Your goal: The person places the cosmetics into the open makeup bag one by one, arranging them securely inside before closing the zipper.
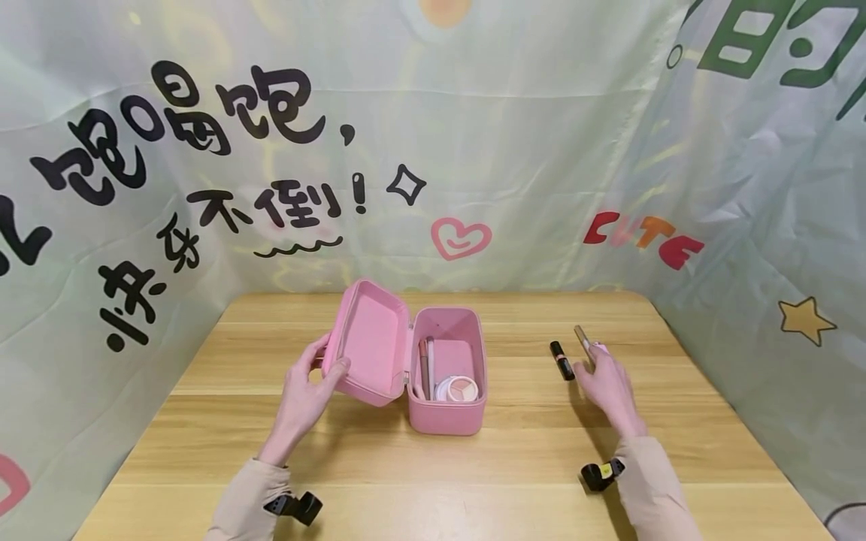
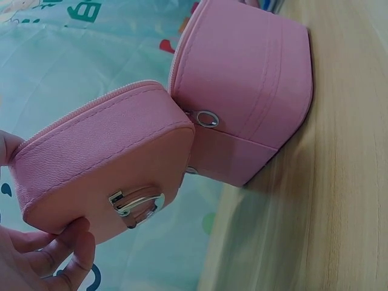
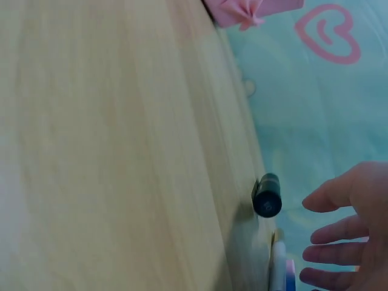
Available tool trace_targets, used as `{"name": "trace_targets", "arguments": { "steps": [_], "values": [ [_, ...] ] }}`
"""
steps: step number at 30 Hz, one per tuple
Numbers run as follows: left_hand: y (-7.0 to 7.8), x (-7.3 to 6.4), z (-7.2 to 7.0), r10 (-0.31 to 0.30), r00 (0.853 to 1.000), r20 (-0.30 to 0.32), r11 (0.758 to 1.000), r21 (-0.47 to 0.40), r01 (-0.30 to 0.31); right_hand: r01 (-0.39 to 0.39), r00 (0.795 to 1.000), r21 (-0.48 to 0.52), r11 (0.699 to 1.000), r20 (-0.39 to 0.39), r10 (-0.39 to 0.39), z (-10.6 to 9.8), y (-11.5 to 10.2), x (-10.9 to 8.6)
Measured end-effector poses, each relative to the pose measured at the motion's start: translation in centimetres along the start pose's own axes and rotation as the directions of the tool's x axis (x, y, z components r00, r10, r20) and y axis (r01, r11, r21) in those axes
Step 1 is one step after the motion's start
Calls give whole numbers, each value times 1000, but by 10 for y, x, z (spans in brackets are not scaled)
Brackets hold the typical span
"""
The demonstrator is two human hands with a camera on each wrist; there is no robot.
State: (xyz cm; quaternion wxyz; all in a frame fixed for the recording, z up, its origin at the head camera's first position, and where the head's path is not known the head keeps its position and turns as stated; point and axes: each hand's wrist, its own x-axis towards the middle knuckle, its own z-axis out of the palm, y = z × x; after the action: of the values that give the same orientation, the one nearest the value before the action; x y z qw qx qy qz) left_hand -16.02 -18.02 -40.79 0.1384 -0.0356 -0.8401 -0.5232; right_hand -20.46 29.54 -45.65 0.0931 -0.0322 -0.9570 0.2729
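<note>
My left hand (image 1: pixel 307 394) grips the raised lid (image 1: pixel 372 342) of a pink zip case (image 1: pixel 446 418), fingers on its outer side and thumb over the edge. In the left wrist view a metal-buckled handle (image 2: pixel 138 206) shows on the lid's outside. Slim pen-like sticks (image 1: pixel 424 368) and a round makeup compact (image 1: pixel 461 389) are inside the case. At the right, my right hand (image 1: pixel 609 383), fingers spread and slightly bent, hovers close over a slim white stick with a tan end (image 3: pixel 277 260) and a pink-and-blue item (image 3: pixel 291 276). A black lipstick-like tube (image 1: pixel 562 361) lies just left of it.
The wooden table (image 1: pixel 534 466) meets a printed fabric backdrop (image 1: pixel 528 150) at its back and sides. A zip pull (image 2: pixel 207 119) hangs at the case's hinge side. In the right wrist view, a pink bow (image 3: pixel 245 12) decorates the case.
</note>
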Motion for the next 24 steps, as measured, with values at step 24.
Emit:
{"name": "trace_targets", "arguments": {
  "steps": [24],
  "values": [
    [-1,0,0,0,1000,-2,1000,-3,0,50,982,-272,961,-161,-96,10,9,22]
  ]
}}
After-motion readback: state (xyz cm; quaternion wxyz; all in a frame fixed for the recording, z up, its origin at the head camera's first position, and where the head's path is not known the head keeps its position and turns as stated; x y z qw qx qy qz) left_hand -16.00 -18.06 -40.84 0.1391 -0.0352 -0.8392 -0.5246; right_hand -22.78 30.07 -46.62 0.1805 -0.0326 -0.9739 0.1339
